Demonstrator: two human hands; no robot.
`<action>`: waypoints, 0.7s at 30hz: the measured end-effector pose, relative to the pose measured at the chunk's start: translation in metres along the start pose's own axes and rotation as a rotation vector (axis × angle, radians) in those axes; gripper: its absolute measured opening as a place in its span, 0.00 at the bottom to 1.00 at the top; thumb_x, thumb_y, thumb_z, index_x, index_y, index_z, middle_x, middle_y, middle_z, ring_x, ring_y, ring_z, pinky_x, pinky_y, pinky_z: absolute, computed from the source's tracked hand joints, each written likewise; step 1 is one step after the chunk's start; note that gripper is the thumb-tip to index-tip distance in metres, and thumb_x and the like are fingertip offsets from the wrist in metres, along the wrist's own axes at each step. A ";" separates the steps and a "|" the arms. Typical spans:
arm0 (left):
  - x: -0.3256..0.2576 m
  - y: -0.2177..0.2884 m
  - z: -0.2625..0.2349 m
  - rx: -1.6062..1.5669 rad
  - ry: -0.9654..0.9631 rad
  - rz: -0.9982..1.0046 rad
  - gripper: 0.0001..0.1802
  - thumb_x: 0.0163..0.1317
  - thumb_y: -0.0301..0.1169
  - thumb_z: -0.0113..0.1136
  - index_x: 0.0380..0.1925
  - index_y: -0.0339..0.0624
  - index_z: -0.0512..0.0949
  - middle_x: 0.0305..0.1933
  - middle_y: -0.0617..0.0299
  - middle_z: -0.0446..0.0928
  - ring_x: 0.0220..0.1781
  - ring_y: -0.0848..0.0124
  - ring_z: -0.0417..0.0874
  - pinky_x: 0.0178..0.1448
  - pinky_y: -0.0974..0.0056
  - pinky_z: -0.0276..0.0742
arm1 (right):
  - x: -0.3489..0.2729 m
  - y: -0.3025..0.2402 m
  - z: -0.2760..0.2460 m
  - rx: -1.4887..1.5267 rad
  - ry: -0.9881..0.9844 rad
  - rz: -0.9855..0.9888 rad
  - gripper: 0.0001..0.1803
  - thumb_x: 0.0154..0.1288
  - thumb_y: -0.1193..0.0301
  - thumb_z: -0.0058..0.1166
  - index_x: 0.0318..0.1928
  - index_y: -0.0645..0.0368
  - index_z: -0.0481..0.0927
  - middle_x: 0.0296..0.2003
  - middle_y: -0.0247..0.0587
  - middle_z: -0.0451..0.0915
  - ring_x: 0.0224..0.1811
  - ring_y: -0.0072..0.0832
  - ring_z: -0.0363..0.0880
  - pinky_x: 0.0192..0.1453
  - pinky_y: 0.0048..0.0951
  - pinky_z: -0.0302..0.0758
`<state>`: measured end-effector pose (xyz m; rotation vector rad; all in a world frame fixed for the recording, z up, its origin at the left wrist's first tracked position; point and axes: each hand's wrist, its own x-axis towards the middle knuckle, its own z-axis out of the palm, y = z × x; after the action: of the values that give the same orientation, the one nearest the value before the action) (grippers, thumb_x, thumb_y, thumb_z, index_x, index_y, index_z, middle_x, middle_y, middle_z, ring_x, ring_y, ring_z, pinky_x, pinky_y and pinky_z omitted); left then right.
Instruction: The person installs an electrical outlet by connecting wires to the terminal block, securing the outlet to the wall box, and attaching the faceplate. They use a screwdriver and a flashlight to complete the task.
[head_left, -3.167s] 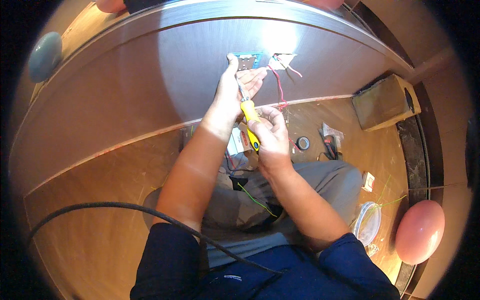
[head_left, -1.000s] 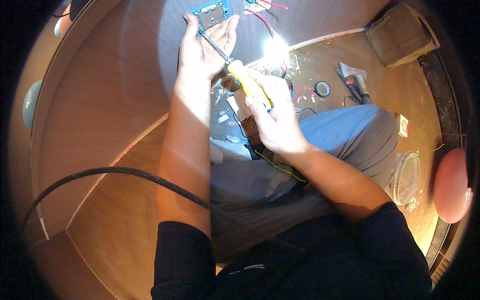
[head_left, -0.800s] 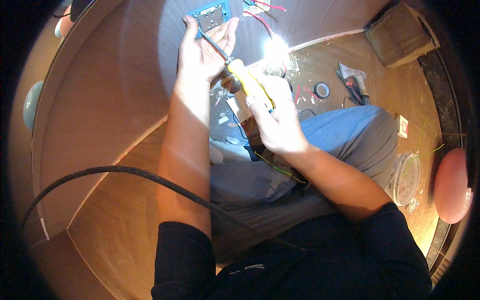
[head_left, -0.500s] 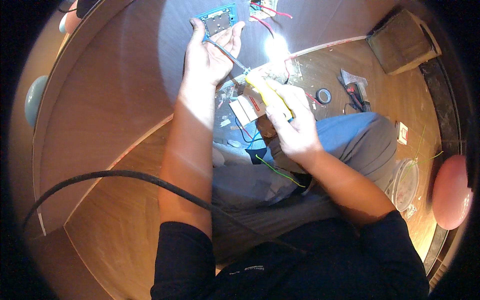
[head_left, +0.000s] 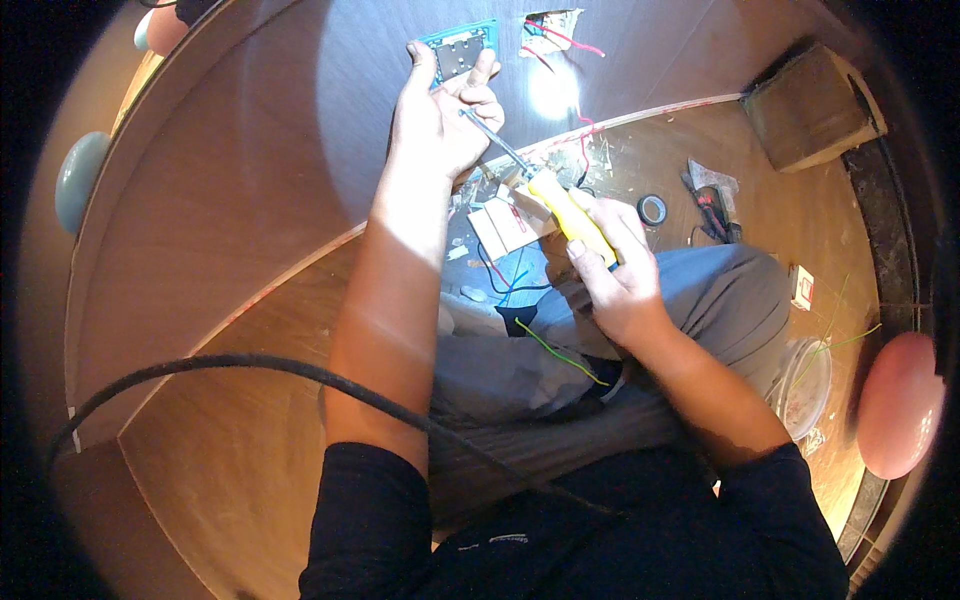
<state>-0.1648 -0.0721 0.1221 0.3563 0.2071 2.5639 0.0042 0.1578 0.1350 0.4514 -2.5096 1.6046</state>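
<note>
The left hand (head_left: 438, 130), fingers partly curled, holds a blue-edged panel (head_left: 460, 58) near the wall (head_left: 270, 170); the right hand (head_left: 624, 275) wraps its fingers around a yellow-handled screwdriver (head_left: 568, 217).

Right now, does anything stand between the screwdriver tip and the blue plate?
Yes. In this view, curled fingers of the left hand lie between the tip of the screwdriver, held in the right hand, and the plate. I cannot tell whether the tip touches them.
</note>
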 end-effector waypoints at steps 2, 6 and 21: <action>-0.002 -0.007 0.009 0.160 0.329 0.126 0.51 0.71 0.65 0.42 0.65 0.18 0.60 0.65 0.48 0.73 0.34 0.73 0.71 0.40 0.65 0.71 | -0.004 -0.002 -0.007 0.029 -0.016 0.065 0.24 0.67 0.73 0.55 0.63 0.67 0.74 0.53 0.49 0.73 0.57 0.37 0.73 0.63 0.33 0.69; -0.005 -0.022 0.026 0.265 0.438 0.188 0.50 0.71 0.65 0.42 0.64 0.19 0.64 0.63 0.50 0.74 0.37 0.71 0.74 0.44 0.63 0.74 | -0.009 0.001 -0.017 -0.014 -0.016 -0.011 0.23 0.65 0.76 0.56 0.60 0.67 0.76 0.52 0.51 0.73 0.56 0.40 0.74 0.64 0.34 0.70; -0.058 -0.049 0.033 0.402 0.729 0.092 0.10 0.74 0.33 0.51 0.47 0.41 0.76 0.40 0.59 0.81 0.42 0.68 0.83 0.48 0.63 0.83 | -0.015 0.020 -0.030 0.271 -0.047 0.088 0.25 0.64 0.76 0.57 0.62 0.67 0.75 0.54 0.51 0.72 0.59 0.39 0.72 0.66 0.33 0.67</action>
<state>-0.0833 -0.0591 0.1303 -0.4587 0.9907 2.6212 0.0103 0.1956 0.1262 0.4173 -2.3828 2.0023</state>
